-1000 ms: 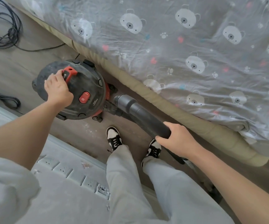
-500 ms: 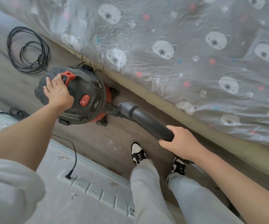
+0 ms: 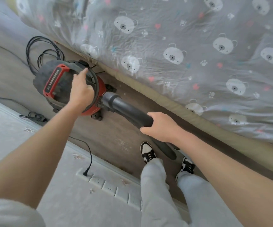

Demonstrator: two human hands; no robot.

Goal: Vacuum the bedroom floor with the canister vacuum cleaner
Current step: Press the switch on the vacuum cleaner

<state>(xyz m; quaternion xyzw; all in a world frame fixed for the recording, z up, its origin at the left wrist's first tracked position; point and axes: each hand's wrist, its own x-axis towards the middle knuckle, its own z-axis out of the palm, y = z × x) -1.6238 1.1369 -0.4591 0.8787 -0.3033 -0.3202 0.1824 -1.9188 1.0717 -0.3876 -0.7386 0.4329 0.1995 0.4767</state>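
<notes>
Head view shows me both bare arms reaching down and forward. At about 10 o'clock sits the round black and red canister vacuum cleaner [image 3: 70, 88] on the brown wood floor [image 3: 116, 136], close beside the bed. My left hand [image 3: 80, 90] lies on the top of the vacuum, near the red handle [image 3: 55, 79]. Its pointer finger sticks out straight toward 12 o'clock and touches the lid. The other fingers look loosely bent and hold nothing. My left arm comes in from 7 o'clock.

My right hand [image 3: 161, 126] is near the middle of the picture. Its fingers are curled around the thick black plastic hose tube [image 3: 132, 112] and hold it tight. The tube runs from the vacuum's side down toward 5 o'clock, past my black and white shoes [image 3: 147, 152].

A grey bear-print bed sheet [image 3: 189, 46] fills the top right. At 7 o'clock a thin black cord [image 3: 90, 154] is plugged into a white power strip [image 3: 114, 188].
</notes>
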